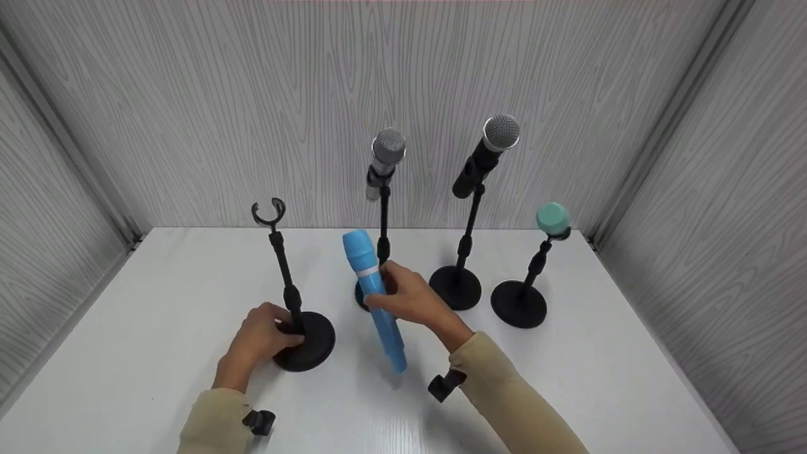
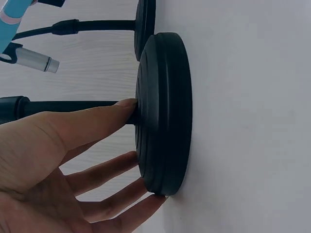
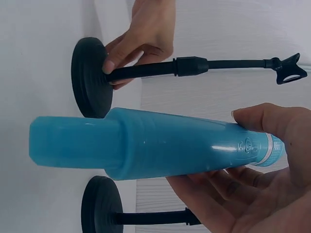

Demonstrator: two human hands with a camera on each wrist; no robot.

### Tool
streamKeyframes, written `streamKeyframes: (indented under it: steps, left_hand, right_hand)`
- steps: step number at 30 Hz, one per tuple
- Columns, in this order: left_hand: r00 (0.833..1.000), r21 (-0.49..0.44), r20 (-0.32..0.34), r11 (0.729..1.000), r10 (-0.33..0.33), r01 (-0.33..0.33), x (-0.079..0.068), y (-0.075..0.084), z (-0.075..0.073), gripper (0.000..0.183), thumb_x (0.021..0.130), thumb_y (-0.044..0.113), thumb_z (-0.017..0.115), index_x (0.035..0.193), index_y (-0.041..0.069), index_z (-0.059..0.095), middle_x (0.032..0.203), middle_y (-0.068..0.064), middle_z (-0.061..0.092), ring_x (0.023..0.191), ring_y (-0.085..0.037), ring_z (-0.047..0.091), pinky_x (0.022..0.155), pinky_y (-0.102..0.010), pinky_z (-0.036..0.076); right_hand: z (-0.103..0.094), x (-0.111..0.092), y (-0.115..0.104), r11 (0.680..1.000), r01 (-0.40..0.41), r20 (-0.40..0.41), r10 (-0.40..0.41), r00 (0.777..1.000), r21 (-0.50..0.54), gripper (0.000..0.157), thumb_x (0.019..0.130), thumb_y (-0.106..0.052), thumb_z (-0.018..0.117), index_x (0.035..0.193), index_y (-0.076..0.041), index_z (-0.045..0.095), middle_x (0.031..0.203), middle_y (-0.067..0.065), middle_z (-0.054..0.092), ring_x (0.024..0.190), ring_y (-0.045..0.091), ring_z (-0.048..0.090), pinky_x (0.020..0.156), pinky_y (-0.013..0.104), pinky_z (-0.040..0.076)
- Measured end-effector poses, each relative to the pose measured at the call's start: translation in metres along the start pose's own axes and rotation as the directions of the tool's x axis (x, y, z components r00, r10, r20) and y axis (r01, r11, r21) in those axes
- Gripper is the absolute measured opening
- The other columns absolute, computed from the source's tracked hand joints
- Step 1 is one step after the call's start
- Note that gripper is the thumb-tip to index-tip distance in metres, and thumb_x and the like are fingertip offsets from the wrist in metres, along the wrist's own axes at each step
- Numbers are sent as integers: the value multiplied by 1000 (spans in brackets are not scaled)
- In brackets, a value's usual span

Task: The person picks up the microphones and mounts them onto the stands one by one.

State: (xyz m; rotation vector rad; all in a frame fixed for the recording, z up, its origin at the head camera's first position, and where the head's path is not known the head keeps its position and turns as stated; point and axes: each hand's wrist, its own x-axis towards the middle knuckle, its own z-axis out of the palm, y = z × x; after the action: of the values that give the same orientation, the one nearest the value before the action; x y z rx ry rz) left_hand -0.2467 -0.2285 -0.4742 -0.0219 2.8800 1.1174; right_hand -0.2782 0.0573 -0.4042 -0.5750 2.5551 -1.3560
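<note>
My right hand grips a blue toy-like microphone around its body, head end up and tilted left. In the right wrist view the blue microphone's narrow tail end points left, and the thumb lies along its upper side. My left hand holds a black microphone stand low down. The left wrist view has the thumb at the foot of the pole and fingertips against the round base. An empty C-shaped clip tops this stand.
Behind the blue microphone, a stand carries a silver microphone. Right of it, another stand holds a black microphone. A shorter stand at the far right bears something with a mint-green round end. Grey wood-grain panels enclose the white table.
</note>
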Motion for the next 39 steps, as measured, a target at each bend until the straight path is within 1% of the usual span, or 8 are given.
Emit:
streamKeyframes:
  steps: [4, 9, 13, 16, 20, 28, 35, 39]
  left_hand:
    - [1000, 12, 12, 1000, 7, -7, -5, 9, 7, 38, 81, 10, 83, 111, -8, 67, 117, -26, 63, 110, -40, 63, 94, -54, 53]
    - [1000, 11, 26, 1000, 13, -14, -11, 20, 16, 39, 80, 10, 84, 110, -5, 65, 113, -23, 65, 103, -34, 65, 88, -49, 56]
    - [999, 16, 35, 999, 32, -33, -14, 31, 25, 37, 78, 10, 87, 106, -3, 67, 109, -20, 68, 97, -30, 67, 83, -46, 58]
    - [998, 26, 40, 998, 51, -52, -17, 39, 32, 33, 76, 9, 88, 101, -1, 69, 103, -15, 70, 95, -28, 69, 82, -45, 58]
    - [997, 27, 51, 997, 66, -67, -20, 49, 41, 30, 74, 7, 90, 96, 3, 70, 97, -10, 72, 91, -25, 70, 80, -44, 58]
    - [992, 34, 50, 993, 114, -116, -23, 61, 56, 29, 70, 4, 92, 89, 4, 69, 89, -6, 68, 85, -22, 66, 78, -42, 57]
    - [981, 16, 78, 983, 180, -182, -24, 68, 67, 26, 70, 3, 91, 87, 4, 72, 87, -4, 68, 84, -20, 64, 77, -40, 57]
    - [973, 11, 108, 978, 205, -207, -24, 73, 71, 25, 71, 3, 91, 88, 3, 74, 90, -5, 69, 86, -20, 65, 78, -41, 58]
  right_hand:
    - [-10, -4, -2, 999, 32, -27, -32, 999, -2, 45, 92, -27, 72, 129, -7, 57, 113, 11, 71, 98, 23, 68, 94, 49, 58]
    - [-21, -9, -7, 998, 46, -72, -49, 996, -32, 47, 92, -27, 73, 131, -7, 57, 115, 13, 72, 98, 25, 70, 94, 50, 58]
    - [-31, -12, -12, 995, 93, -111, -97, 989, -44, 46, 91, -23, 73, 131, -6, 58, 118, 16, 71, 97, 27, 72, 91, 50, 59]
    - [-38, -15, -18, 987, 152, -147, -159, 976, -59, 44, 92, -21, 73, 131, -6, 59, 118, 15, 72, 96, 27, 72, 89, 48, 60]
    - [-47, -18, -27, 971, 223, -192, -235, 953, -82, 46, 93, -21, 73, 133, -5, 59, 123, 15, 72, 103, 28, 72, 91, 47, 60]
    - [-63, -22, -45, 947, 317, -248, -319, 915, -52, 50, 94, -16, 72, 139, -3, 55, 134, 17, 67, 119, 31, 69, 100, 46, 57]
    - [-75, -25, -61, 933, 358, -257, -337, 906, 37, 53, 95, -11, 70, 144, -2, 52, 137, 19, 65, 120, 33, 69, 101, 47, 57]
    - [-80, -24, -75, 925, 378, -261, -355, 898, 43, 57, 96, -12, 70, 148, -4, 49, 139, 19, 64, 122, 33, 68, 103, 47, 56]
